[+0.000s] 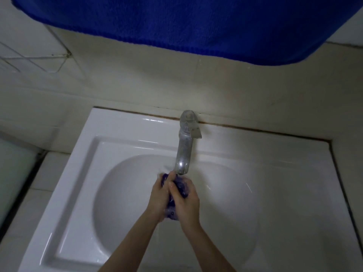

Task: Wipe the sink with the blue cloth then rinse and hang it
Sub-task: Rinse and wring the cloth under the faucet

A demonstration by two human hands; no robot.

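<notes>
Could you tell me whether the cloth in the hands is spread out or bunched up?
Bunched up: the blue cloth is wadded between the left hand and right hand, both gripping it, under the tap spout.

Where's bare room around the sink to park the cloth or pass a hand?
Free: the back ledge of the sink left of the faucet, the ledge right of it, and the wide right rim. Crowded: basin centre under the spout, where left hand and right hand squeeze the blue cloth.
</notes>
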